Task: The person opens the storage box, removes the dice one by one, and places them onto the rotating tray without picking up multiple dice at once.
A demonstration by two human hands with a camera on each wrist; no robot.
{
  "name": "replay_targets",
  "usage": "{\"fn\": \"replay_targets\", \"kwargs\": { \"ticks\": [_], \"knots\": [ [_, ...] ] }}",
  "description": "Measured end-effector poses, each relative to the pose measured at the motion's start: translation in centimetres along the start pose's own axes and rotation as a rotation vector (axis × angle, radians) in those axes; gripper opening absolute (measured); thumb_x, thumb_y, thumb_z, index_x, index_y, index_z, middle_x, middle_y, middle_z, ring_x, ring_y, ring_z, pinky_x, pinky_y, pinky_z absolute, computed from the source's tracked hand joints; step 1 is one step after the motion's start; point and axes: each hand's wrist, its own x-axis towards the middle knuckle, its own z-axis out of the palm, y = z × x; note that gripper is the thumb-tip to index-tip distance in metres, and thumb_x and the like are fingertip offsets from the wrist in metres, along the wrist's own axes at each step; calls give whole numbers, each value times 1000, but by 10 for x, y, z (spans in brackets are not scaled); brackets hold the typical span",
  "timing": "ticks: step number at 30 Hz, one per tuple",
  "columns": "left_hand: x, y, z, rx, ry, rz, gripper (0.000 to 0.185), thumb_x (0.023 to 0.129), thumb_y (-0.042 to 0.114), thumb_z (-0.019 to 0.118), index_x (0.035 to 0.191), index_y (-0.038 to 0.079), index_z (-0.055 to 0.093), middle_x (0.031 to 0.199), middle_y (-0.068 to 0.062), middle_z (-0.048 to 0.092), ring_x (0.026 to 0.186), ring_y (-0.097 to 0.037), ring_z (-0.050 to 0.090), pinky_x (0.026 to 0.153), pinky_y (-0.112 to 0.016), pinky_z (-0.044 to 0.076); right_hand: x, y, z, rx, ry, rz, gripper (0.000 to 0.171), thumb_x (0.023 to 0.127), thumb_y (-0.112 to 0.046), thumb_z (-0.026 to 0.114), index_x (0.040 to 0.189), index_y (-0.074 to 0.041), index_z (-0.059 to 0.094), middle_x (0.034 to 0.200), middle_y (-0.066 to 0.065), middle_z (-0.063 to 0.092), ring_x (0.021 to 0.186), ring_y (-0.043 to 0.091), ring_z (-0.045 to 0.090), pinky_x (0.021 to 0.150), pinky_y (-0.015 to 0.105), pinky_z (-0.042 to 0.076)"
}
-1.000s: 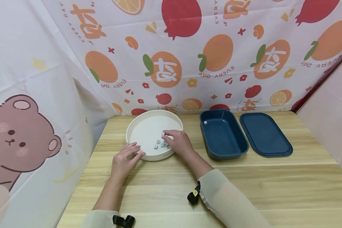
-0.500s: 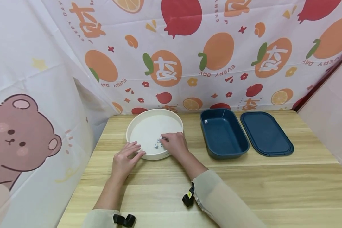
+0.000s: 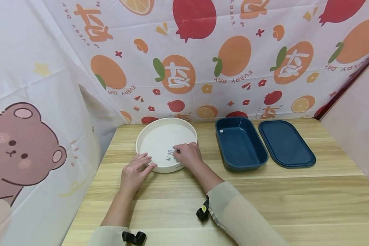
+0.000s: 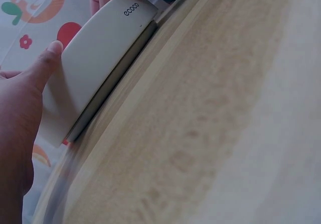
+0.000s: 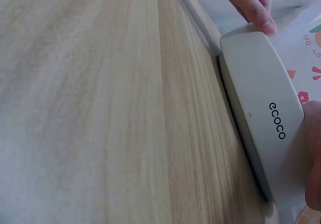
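Since the earlier head views the right hand has drawn back toward the near side of the white round tray, and fewer of the small dice show beside its fingertips; the left hand has kept its place.

Taking the tray as landmark and going left to right: the left hand rests against the tray's near-left wall, fingers fairly straight and touching the rim, holding nothing. Inside the tray, toward its near-right part, lie the dice, with the right hand's curled fingers over them; whether they already pinch one I cannot tell, since the hand hides the fingertips. Right of the tray stands the dark blue tub, one die in its far-left corner, and right of that again the blue lid, lying flat on the wooden table.

To do this step well, I judge the left hand should brace the tray so it cannot slide, while the right pinches a single die by opposite faces, lifting clear of the rim without scattering the others.

Writing: "ecoco" on the tray's outer wall in both wrist views; "EVERY DAY" on the fruit-print backdrop.
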Motion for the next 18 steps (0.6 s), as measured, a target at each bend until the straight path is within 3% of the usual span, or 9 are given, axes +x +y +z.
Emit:
{"fn": "replay_targets", "kwargs": {
  "ticks": [7,12,18],
  "knots": [
    [0,0,1,-8,-4,-1,29,69,16,89,92,3,78,96,-9,77,106,-28,70,109,-44,48,-1,5,-2,60,20,-37,26,91,-28,67,117,-26,74,110,-11,74,96,10,69,92,30,48],
    [0,0,1,-6,-9,-8,29,69,17,89,92,3,78,97,-9,77,107,-28,70,110,-43,47,-4,12,-9,152,28,-105,29,94,-27,66,121,-18,71,120,-4,71,114,13,66,104,31,52],
    [0,0,0,0,-6,-16,29,69,17,89,93,3,78,97,-10,77,107,-28,69,112,-40,46,-5,21,-33,196,43,-87,35,97,-32,63,128,-17,67,129,1,67,125,17,60,109,35,51]
  ]
}}
